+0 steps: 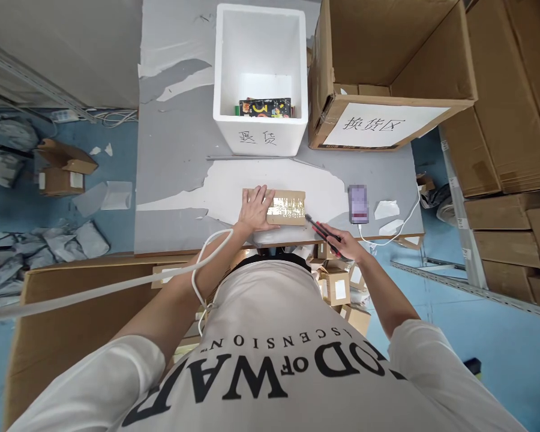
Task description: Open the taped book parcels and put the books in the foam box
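Note:
A small brown cardboard box lies flat near the table's front edge, with a strip of shiny tape along its top. My left hand spans the box's left end, thumb by the near edge and fingers over the far one, holding it down. In my right hand is a black and red utility knife, fingers wrapped round its handle. The knife's tip is at the box's right end; whether it touches the tape I cannot tell.
Behind stand a white foam box with colourful packages inside and a large open carton. A phone on a white cable lies to the right, near paper scraps. Another white cable crosses my left arm.

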The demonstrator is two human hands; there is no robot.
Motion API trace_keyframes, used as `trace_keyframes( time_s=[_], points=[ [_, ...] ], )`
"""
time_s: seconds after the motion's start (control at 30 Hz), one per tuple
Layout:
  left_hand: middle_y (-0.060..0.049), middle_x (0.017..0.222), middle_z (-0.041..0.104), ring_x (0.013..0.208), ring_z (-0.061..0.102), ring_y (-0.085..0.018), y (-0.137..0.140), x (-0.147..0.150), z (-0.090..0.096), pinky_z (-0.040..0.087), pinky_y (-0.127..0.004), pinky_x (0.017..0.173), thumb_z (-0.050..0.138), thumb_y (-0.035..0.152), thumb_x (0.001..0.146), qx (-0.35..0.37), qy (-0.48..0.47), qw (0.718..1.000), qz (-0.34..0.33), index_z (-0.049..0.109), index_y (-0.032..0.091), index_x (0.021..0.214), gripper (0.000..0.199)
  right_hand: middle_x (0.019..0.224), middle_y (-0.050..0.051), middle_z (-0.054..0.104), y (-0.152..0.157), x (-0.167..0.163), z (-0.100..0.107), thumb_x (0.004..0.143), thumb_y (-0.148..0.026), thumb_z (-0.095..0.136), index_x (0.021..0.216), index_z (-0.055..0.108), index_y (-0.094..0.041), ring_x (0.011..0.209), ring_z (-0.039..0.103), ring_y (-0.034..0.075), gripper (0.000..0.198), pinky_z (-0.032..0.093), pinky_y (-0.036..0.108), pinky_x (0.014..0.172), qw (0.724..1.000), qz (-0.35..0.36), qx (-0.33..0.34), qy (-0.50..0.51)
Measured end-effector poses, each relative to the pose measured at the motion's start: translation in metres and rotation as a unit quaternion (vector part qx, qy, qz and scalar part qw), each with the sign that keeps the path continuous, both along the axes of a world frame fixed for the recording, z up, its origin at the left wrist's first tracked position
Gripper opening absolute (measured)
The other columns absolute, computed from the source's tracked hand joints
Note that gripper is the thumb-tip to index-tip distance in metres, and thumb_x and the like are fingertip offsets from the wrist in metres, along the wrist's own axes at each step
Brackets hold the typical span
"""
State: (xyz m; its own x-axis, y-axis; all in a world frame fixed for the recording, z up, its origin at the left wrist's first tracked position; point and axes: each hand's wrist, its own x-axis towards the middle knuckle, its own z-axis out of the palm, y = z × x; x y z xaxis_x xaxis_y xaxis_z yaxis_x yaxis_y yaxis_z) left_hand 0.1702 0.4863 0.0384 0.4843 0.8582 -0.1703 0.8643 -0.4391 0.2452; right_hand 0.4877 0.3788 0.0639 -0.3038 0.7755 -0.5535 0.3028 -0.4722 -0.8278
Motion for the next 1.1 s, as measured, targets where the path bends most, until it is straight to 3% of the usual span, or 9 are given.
trace_keyframes(
  time_s=[0.1, 0.23, 0.4, 0.5, 0.57, 0.7, 0.8, 0.9, 1.1],
  points=[
    [-0.02, 0.157, 0.02, 0.144, 0.015, -0.042, 0.0, 0.0, 0.001, -0.006, -0.059, 0.113, 0.059, 0.077, 0.063, -0.004, 0.002, 1.0, -0.003, 0.02, 0.015, 0.153, 0.116, 0.054, -0.006, 0.052, -0.01, -0.001, -0.001, 0.087, -0.053, 0.054, 0.148, 0.038, -0.024, 0.041, 0.046, 0.008, 0.07, 0.039, 0.02, 0.04, 0.999, 0.027, -0.031, 0.007],
    [-0.021, 0.158, 0.019, 0.145, 0.013, -0.042, 0.001, -0.001, 0.002, -0.006, -0.06, 0.113, 0.059, 0.077, 0.063, -0.01, -0.011, 1.0, -0.006, 0.02, 0.014, 0.153, 0.116, 0.061, -0.004, 0.057, -0.022, 0.015, -0.001, 0.084, -0.054, 0.058, 0.145, 0.042, -0.026, 0.044, 0.05, 0.01, 0.069, 0.041, 0.021, 0.04, 0.999, -0.018, -0.032, -0.002],
    [-0.022, 0.158, 0.016, 0.145, 0.011, -0.043, 0.005, -0.002, 0.005, -0.004, -0.063, 0.112, 0.059, 0.078, 0.062, -0.033, -0.055, 0.998, -0.01, 0.018, 0.012, 0.153, 0.119, 0.083, 0.0, 0.066, -0.03, 0.023, -0.005, 0.075, -0.05, 0.07, 0.143, 0.038, -0.029, 0.05, 0.057, 0.011, 0.078, 0.049, 0.026, 0.043, 0.975, -0.218, 0.019, 0.038],
    [-0.019, 0.158, 0.018, 0.147, 0.013, -0.036, 0.012, -0.011, 0.006, 0.007, -0.059, 0.116, 0.043, 0.068, 0.082, -0.047, -0.131, 0.99, 0.034, 0.018, 0.011, 0.153, 0.094, 0.098, 0.002, 0.066, -0.019, -0.013, -0.016, 0.069, -0.047, 0.074, 0.119, 0.054, -0.027, 0.058, 0.06, 0.011, 0.058, 0.051, 0.026, 0.047, 0.946, -0.311, 0.041, 0.081],
    [-0.017, 0.158, 0.022, 0.148, 0.016, -0.03, 0.021, -0.023, 0.003, 0.015, -0.05, 0.118, 0.033, 0.054, 0.091, -0.038, -0.189, 0.976, 0.097, 0.022, 0.009, 0.151, 0.076, 0.108, 0.003, 0.064, -0.01, -0.048, -0.027, 0.071, -0.048, 0.072, 0.106, 0.054, -0.026, 0.066, 0.063, 0.012, 0.045, 0.052, 0.025, 0.049, 0.926, -0.359, 0.037, 0.108],
    [-0.017, 0.15, 0.038, 0.14, 0.034, -0.027, 0.038, -0.049, -0.01, 0.027, -0.043, 0.116, 0.039, 0.044, 0.089, -0.08, -0.303, 0.919, 0.242, 0.04, 0.008, 0.144, 0.065, 0.122, 0.002, 0.061, 0.001, -0.098, -0.044, 0.076, -0.051, 0.065, 0.113, 0.045, -0.032, 0.081, 0.068, 0.015, 0.046, 0.055, 0.027, 0.053, 0.902, -0.409, 0.006, 0.142],
    [-0.018, 0.133, 0.057, 0.12, 0.056, -0.028, 0.042, -0.06, -0.02, 0.045, -0.047, 0.101, 0.047, 0.048, 0.084, -0.215, -0.413, 0.825, 0.322, 0.053, 0.011, 0.134, 0.062, 0.114, 0.001, 0.062, 0.003, -0.105, -0.052, 0.075, -0.05, 0.067, 0.115, 0.042, -0.034, 0.088, 0.069, 0.018, 0.05, 0.057, 0.029, 0.059, 0.902, -0.402, -0.01, 0.156],
    [-0.015, 0.121, 0.064, 0.108, 0.062, -0.025, 0.036, -0.063, -0.022, 0.053, -0.045, 0.09, 0.059, 0.05, 0.078, -0.27, -0.49, 0.747, 0.359, 0.06, 0.014, 0.125, 0.059, 0.107, 0.001, 0.062, 0.017, -0.098, -0.053, 0.075, -0.047, 0.068, 0.114, 0.043, -0.033, 0.09, 0.068, 0.017, 0.049, 0.058, 0.032, 0.065, 0.909, -0.383, -0.004, 0.167],
    [-0.011, 0.109, 0.071, 0.102, 0.065, -0.023, -0.017, -0.069, -0.013, 0.053, -0.045, 0.094, 0.079, 0.055, 0.06, -0.241, -0.564, 0.69, 0.383, 0.068, 0.015, 0.11, 0.065, 0.093, -0.002, 0.062, 0.098, -0.082, -0.047, 0.074, -0.042, 0.067, 0.098, 0.045, -0.028, 0.079, 0.065, 0.013, 0.036, 0.058, 0.032, 0.071, 0.908, -0.382, 0.053, 0.164]
  ],
)
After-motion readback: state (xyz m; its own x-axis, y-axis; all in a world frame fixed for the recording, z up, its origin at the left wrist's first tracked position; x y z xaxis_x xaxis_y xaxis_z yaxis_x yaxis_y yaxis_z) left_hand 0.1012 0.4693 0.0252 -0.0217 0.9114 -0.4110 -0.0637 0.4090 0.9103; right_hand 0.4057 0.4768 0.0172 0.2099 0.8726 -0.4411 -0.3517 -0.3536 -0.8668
